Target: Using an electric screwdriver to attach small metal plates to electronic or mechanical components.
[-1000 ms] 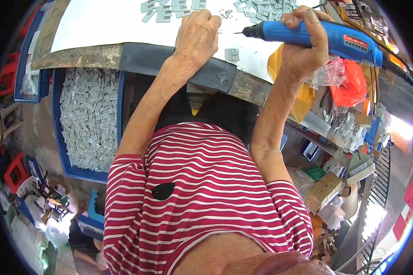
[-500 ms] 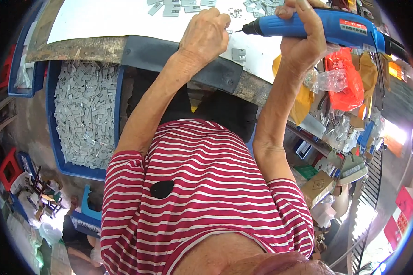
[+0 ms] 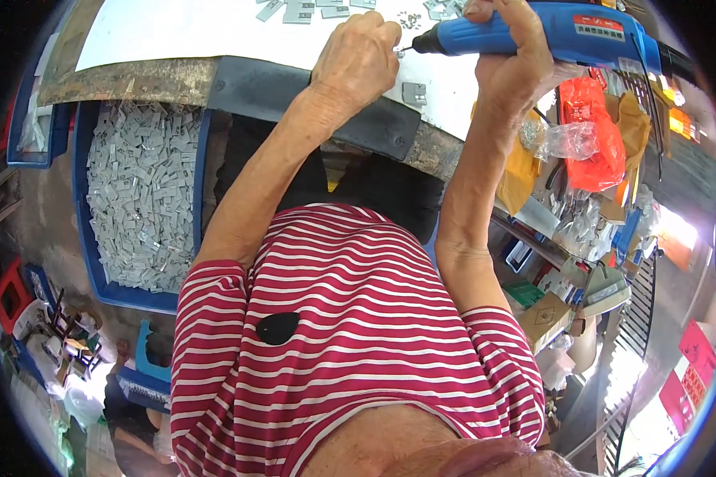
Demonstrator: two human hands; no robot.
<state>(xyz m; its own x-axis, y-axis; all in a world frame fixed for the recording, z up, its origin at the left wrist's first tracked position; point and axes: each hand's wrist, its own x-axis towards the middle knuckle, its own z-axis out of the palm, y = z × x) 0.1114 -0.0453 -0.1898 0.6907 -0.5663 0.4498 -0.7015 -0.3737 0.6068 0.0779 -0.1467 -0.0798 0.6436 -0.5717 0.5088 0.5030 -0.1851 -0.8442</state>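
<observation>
My right hand point(image 3: 517, 63) grips a blue electric screwdriver point(image 3: 569, 36), held almost level with its bit pointing left. The bit's tip is at the fingertips of my left hand point(image 3: 356, 62). That hand is closed in a pinch over the white work surface point(image 3: 167, 32), and whatever it holds is hidden behind the fingers. Just below the bit lies a single grey flat part point(image 3: 414, 93). Small dark screws point(image 3: 409, 20) are scattered beyond the bit, and several grey flat parts point(image 3: 298, 12) lie at the far edge.
A blue bin point(image 3: 187, 207) full of small grey parts stands below the table's left side. Dark padding point(image 3: 310, 103) covers the table's near edge. At right are a red plastic bag point(image 3: 585, 143), yellow paper point(image 3: 521, 179) and cardboard boxes point(image 3: 547, 318). Another person point(image 3: 131, 421) is at lower left.
The screwdriver and my right hand have shifted left and slightly up, bringing the bit to my left fingertips. My left hand stays pinched in nearly the same place.
</observation>
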